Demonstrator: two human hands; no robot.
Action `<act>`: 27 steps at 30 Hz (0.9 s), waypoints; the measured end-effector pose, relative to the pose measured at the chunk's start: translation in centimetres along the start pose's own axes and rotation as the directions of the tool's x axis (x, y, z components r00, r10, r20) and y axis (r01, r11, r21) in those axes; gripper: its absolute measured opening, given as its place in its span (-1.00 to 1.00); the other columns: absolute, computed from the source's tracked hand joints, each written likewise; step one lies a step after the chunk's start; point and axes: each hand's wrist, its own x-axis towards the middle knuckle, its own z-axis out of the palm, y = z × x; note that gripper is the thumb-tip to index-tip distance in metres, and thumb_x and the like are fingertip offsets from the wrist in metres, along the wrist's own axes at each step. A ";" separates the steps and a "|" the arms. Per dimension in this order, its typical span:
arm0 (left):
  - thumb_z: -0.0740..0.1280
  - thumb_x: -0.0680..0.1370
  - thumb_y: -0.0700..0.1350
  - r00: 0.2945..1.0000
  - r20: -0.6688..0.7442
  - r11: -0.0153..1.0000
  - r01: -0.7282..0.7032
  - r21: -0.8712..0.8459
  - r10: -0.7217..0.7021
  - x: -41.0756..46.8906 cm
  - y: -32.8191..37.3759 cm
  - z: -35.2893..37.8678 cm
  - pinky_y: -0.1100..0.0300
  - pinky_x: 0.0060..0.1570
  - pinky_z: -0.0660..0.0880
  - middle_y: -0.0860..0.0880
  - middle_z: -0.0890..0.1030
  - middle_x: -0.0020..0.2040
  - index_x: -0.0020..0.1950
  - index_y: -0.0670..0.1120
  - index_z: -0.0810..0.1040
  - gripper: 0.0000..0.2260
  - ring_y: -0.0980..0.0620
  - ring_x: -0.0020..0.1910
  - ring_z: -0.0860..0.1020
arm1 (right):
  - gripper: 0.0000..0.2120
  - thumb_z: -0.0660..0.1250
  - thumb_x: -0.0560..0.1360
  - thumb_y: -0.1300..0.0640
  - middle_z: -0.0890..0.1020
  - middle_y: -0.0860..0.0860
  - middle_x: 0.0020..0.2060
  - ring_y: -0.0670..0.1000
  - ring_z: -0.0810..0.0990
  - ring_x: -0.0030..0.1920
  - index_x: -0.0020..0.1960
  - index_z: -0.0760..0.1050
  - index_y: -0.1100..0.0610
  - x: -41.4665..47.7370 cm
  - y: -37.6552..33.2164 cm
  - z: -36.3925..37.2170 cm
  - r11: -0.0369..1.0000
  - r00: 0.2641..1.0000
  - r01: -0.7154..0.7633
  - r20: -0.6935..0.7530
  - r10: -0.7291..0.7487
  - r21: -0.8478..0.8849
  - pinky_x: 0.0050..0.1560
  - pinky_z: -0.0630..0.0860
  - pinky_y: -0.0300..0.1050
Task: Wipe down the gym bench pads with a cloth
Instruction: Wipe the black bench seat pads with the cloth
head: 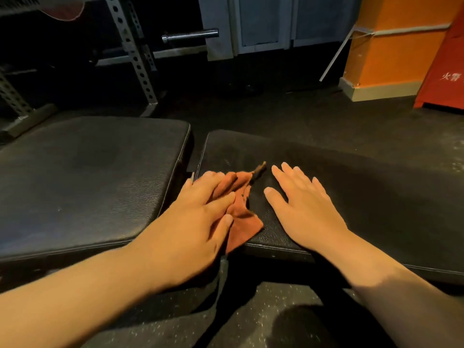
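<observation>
We see the left hand flat with fingers straight, pressing an orange cloth onto the near left corner of the right bench pad, just beside the gap to the left bench pad. The right hand lies open, palm down and fingers spread, on the same pad near the cloth, not touching it. A perforated rack upright and barbell end stand behind; an orange wall is far right.
</observation>
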 end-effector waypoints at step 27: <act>-0.04 0.69 0.15 0.952 0.178 0.938 0.191 0.290 -0.249 9.1 -1.2 0.6 -0.09 0.55 -0.11 -0.12 -0.01 0.63 0.61 -0.01 0.15 -0.49 -0.16 0.60 -0.04 | -0.44 -0.04 0.67 -0.16 -0.10 -0.17 0.62 -0.18 -0.23 0.58 0.64 -0.05 -0.12 -1.2 0.4 0.1 0.999 1.000 0.027 0.014 -0.028 0.034 0.58 -0.26 -0.08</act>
